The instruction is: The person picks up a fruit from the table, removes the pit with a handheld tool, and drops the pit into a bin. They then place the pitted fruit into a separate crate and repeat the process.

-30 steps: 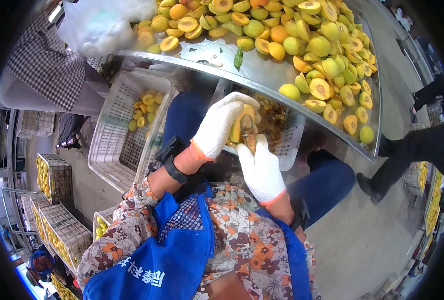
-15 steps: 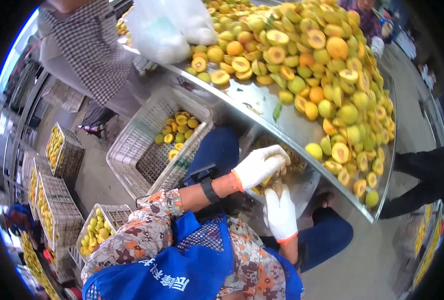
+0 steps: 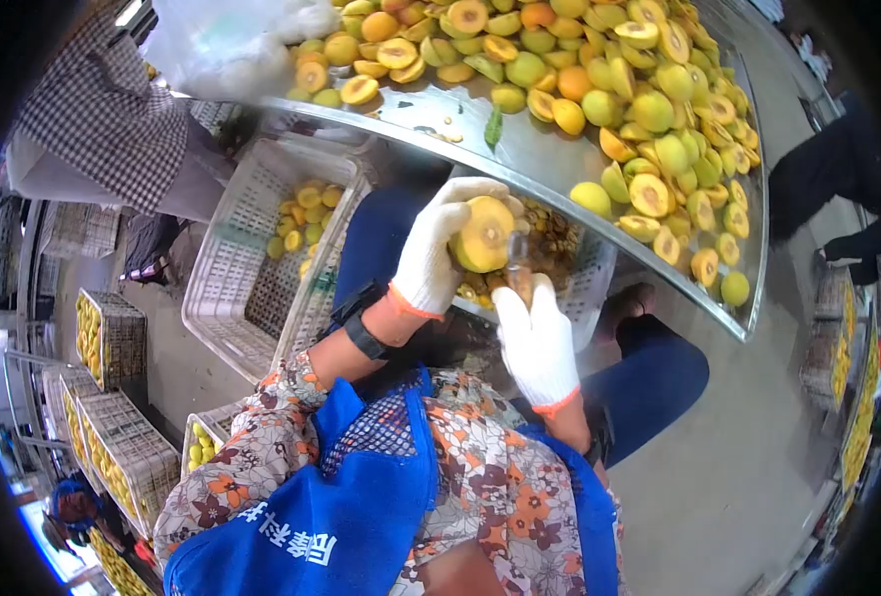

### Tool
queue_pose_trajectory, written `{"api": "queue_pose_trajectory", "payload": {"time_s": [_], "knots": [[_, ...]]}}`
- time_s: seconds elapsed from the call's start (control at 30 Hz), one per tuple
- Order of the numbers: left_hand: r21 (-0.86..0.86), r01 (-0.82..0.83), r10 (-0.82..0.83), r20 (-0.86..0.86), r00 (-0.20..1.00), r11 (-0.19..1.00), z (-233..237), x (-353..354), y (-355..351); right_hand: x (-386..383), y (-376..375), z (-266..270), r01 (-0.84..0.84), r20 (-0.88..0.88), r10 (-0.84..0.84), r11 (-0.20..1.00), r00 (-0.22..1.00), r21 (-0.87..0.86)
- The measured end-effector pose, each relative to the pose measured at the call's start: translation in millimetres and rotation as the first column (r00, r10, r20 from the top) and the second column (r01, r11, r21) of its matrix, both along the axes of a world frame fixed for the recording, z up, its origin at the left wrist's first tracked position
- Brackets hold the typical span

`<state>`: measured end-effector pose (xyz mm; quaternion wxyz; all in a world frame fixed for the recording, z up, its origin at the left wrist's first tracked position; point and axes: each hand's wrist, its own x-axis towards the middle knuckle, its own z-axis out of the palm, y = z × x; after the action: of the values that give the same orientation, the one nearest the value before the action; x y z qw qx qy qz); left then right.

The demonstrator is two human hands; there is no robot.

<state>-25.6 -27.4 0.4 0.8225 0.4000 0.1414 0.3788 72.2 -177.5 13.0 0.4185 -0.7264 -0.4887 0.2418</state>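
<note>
Cupped in my gloved left hand (image 3: 431,248) is a yellow peach half (image 3: 484,236), its cut face turned up and toward the right. My gloved right hand (image 3: 537,348) closes around a small tool (image 3: 519,278) with a brown handle. The tool's shiny upper end is beside the peach half's right edge; whether it touches is blurred. Beneath both hands, between my knees, stands a white bin (image 3: 591,283) containing small brown and yellow pieces, probably pits. Both gloves are white with orange cuffs.
A metal table (image 3: 440,144) ahead bears a heap of halved peaches (image 3: 649,109) and a clear plastic bag (image 3: 227,45). To my left is a white crate (image 3: 232,238) with some peach halves. More filled crates (image 3: 118,442) line the left. A person in a checkered top (image 3: 113,109) stands at upper left.
The left hand has come up from the bin and now shows a peach half. The right hand's tool is now visible beside it. The whole view has shifted.
</note>
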Motion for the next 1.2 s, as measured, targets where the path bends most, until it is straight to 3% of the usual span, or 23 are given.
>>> {"api": "queue_pose_trajectory", "payload": {"time_s": [0.1, 0.13, 0.17, 0.27, 0.3, 0.33, 0.37, 0.4, 0.43, 0.47, 0.5, 0.57, 0.63, 0.7, 0.73, 0.77, 0.8, 0.83, 0.9, 0.97, 1.0, 1.07, 1.2], "knots": [[0.068, -0.007, 0.008, -0.018, 1.000, 0.998, 6, -1, -5, -5, 2, -2, -0.031, -0.053, 0.031, 0.999, 0.998, 0.008], [0.099, -0.030, 0.034, -0.047, 0.998, 0.995, 9, 0, -7, 1, -1, -17, -0.184, 0.296, 0.146, 0.978, 0.944, 0.102], [0.098, -0.025, 0.030, -0.048, 0.998, 0.995, 10, 0, -9, -1, -1, -18, -0.179, 0.295, 0.143, 0.979, 0.945, 0.101], [0.212, -0.056, 0.075, -0.084, 0.994, 0.976, 8, 0, -13, -10, 2, -13, -0.049, 0.128, 0.025, 0.981, 0.992, 0.188], [0.302, -0.071, 0.112, -0.120, 0.986, 0.951, 5, -1, -14, -11, 2, -5, 0.012, -0.250, -0.018, 1.000, 0.968, -0.024], [0.392, -0.082, 0.149, -0.144, 0.978, 0.916, 4, 0, -15, -11, 3, 1, -0.003, -0.570, -0.135, 0.972, 0.810, -0.235], [0.409, -0.082, 0.167, -0.178, 0.970, 0.909, 8, 1, -18, -13, -1, -5, -0.006, -0.673, -0.128, 0.981, 0.729, -0.193], [0.462, -0.084, 0.194, -0.195, 0.961, 0.883, 2, 0, -18, -14, -5, -14, -0.022, -0.901, -0.170, 0.981, 0.399, -0.195], [0.515, -0.065, 0.210, -0.229, 0.951, 0.855, 7, 0, -19, -12, -7, -25, -0.028, -0.987, -0.161, 0.987, 0.021, -0.161], [0.444, -0.083, 0.195, -0.213, 0.957, 0.892, 9, 3, -23, -12, -9, -37, -0.094, -0.957, -0.029, 0.994, 0.289, -0.058], [0.558, -0.101, 0.228, -0.163, 0.960, 0.824, 7, 4, -21, -8, -9, -44, -0.175, -0.839, 0.099, 0.985, 0.535, 0.005], [0.747, -0.100, 0.262, -0.102, 0.960, 0.657, 15, 7, -16, 3, -11, 0, -0.171, -0.991, -0.008, 0.985, 0.130, -0.031], [0.835, -0.109, 0.232, -0.023, 0.972, 0.540, 18, 13, -12, 12, -13, 3, -0.191, -1.000, 0.018, 0.981, 0.014, 0.015], [0.779, -0.039, 0.127, -0.053, 0.991, 0.626, 22, 20, -13, 19, -12, 10, -0.159, -0.998, 0.012, 0.987, 0.056, 0.003], [0.781, -0.049, 0.120, -0.033, 0.992, 0.623, 26, 21, -14, 20, -11, 13, -0.104, -0.983, -0.011, 0.994, 0.181, -0.030], [0.502, 0.081, -0.030, -0.109, 0.994, 0.861, 33, 20, -15, 19, -10, 13, -0.042, -0.953, -0.043, 0.997, 0.300, -0.058], [0.152, 0.226, -0.207, -0.128, 0.970, 0.962, 37, 20, -17, 13, -4, 6, 0.051, -0.873, -0.080, 0.997, 0.481, -0.063], [0.107, 0.179, -0.177, -0.027, 0.984, 0.978, 38, 24, -20, 11, -7, 4, 0.070, -0.765, -0.148, 0.989, 0.626, -0.133], [0.174, 0.123, -0.082, -0.228, 0.970, 0.977, 30, 27, -26, 10, -7, 5, 0.032, -0.871, -0.139, 0.990, 0.472, -0.140], [0.169, 0.096, -0.061, -0.205, 0.977, 0.981, 25, 26, -28, 8, -11, 15, -0.001, -0.913, -0.110, 0.993, 0.394, -0.121], [0.340, 0.052, 0.039, -0.256, 0.966, 0.939, 23, 23, -29, 7, -14, 19, -0.046, -0.952, -0.087, 0.993, 0.295, -0.105], [0.534, 0.000, 0.183, -0.288, 0.940, 0.845, 24, 16, -32, 1, -17, 21, -0.062, -0.952, -0.109, 0.989, 0.286, -0.131], [0.497, 0.016, 0.163, -0.315, 0.935, 0.867, 27, 7, -35, -13, -20, 27, -0.049, -0.938, -0.131, 0.987, 0.320, -0.154]]}}
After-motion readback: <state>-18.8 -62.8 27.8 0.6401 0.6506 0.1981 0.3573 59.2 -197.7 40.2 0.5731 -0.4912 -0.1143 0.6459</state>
